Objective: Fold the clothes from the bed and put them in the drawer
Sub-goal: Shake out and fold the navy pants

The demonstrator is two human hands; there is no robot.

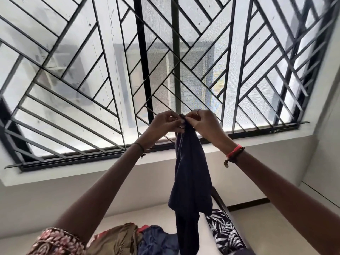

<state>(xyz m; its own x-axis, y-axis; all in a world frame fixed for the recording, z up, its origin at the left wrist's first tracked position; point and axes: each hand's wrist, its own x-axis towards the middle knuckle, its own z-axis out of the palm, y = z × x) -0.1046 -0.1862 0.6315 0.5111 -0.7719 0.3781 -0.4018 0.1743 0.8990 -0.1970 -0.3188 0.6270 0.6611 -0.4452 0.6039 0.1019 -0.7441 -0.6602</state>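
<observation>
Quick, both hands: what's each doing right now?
Left hand: pinching the top of the dark navy fabric garment.
Right hand: pinching the same garment's top.

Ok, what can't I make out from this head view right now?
- Drawer: outside the head view entirely.
- Navy garment: hangs bunched, its lower end cut by the bottom edge; type unclear.
- Its top edge: hidden in the grip of the left hand and right hand.
- Clothes pile: cut by the bottom edge, partly behind the hanging garment; count unclear.

Dark garment [191,181] partly beyond bottom edge
</observation>
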